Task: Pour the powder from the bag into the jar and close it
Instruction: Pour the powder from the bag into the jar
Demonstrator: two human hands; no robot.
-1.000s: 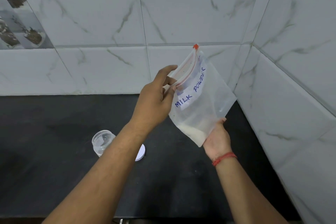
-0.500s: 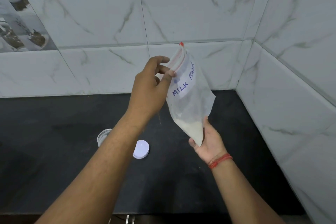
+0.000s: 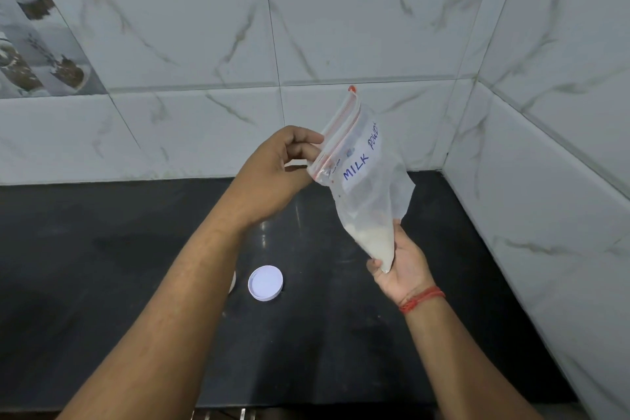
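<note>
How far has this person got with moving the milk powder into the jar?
Early on. Done: the white lid lies off on the black counter. In hand: the left hand pinches the zip top of the bag, the right hand cups the bottom corner, where the powder sits. Left: pouring and closing. The left forearm hides the jar.

1. Even, cool, moderately dim light; the marble wall tiles point(image 3: 341, 27) look bluish.
2. Faint glare streaks on the black counter point(image 3: 102, 266) near centre.
3. Wide-angle bending towards 3 and 9 o'clock.
4. Mild overall softness.
</note>
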